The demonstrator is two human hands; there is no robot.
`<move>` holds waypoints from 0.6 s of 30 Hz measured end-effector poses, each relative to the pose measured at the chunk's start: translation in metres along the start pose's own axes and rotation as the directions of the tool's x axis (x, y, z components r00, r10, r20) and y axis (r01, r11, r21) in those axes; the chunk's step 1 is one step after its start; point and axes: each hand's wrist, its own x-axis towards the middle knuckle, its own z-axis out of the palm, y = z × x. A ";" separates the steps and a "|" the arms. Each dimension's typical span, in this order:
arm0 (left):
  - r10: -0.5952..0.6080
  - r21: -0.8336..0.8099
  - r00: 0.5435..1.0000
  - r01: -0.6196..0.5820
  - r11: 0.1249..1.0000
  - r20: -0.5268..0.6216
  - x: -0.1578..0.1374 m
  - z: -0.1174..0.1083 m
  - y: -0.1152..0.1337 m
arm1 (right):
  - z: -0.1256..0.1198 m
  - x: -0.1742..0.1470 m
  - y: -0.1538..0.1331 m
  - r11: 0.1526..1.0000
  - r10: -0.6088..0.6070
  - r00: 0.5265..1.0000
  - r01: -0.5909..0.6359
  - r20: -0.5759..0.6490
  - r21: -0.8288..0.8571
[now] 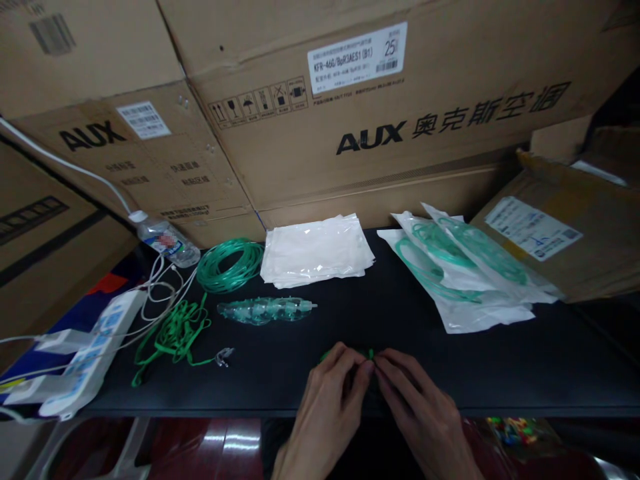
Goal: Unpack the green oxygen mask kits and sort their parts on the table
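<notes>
In the head view, the left hand (331,397) and the right hand (423,400) meet at the near edge of the black bench (385,320), right of its middle. Between their fingertips a small bit of green strip (371,354) shows. Each grip is a pinch, thumb against fingers, and both appear to grasp this strip; most of it is hidden by the fingers, so how it is folded or joined I cannot tell.

The step in hand looks like fine fingertip work on the strip. The next move, as I judge it, calls for both pinches to be steady and close together, since the piece is thin and limp and could easily slip or twist.

To the left lies a loose tangle of green strap (175,333), with small clear pieces (223,357) at its right end. Beyond the hands is a row of clear-green plastic parts (267,309), and farther off a coil of green tubing (206,272) sits just beside a stack of white packets (317,250). At the far right, packets with green tubing (463,260) overlap near an open carton (540,220). A power strip (100,357) is at the left edge.
</notes>
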 end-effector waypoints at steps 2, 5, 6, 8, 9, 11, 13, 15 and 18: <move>0.001 0.015 1.000 -0.001 1.000 -0.002 -0.001 0.001 0.000 | 0.000 0.002 -0.002 1.000 0.016 1.000 -0.016 0.006 -0.006; 0.011 0.041 1.000 -0.011 0.999 0.007 -0.003 0.003 0.002 | 0.000 0.007 -0.006 0.993 0.110 0.993 -0.108 -0.038 0.056; 0.020 0.047 1.000 -0.021 0.999 0.015 -0.004 0.003 0.002 | 0.000 0.009 -0.006 0.988 0.144 0.988 -0.139 -0.058 0.073; 0.049 0.053 0.998 -0.051 0.997 0.038 -0.010 0.004 0.003 | -0.001 0.014 -0.005 0.977 0.200 0.976 -0.192 -0.086 0.097; 0.066 0.056 0.997 -0.068 0.996 0.048 -0.014 0.004 0.003 | -0.001 0.017 -0.003 0.971 0.224 0.970 -0.215 -0.092 0.099; 0.102 0.057 0.993 -0.105 0.993 0.058 -0.023 0.005 0.001 | -0.004 0.022 0.002 0.960 0.273 0.957 -0.266 -0.100 0.082; 0.142 0.035 0.988 -0.144 0.989 0.058 -0.031 0.005 -0.002 | -0.008 0.025 0.009 0.943 0.334 0.935 -0.331 -0.122 0.040; 0.126 -0.031 0.992 -0.126 0.992 0.002 -0.035 0.004 -0.006 | -0.011 0.025 0.015 0.914 0.402 0.905 -0.405 -0.142 0.009; -0.008 -0.190 0.986 -0.023 0.981 -0.164 -0.032 0.002 -0.010 | -0.012 0.023 0.019 0.888 0.458 0.877 -0.460 -0.143 0.025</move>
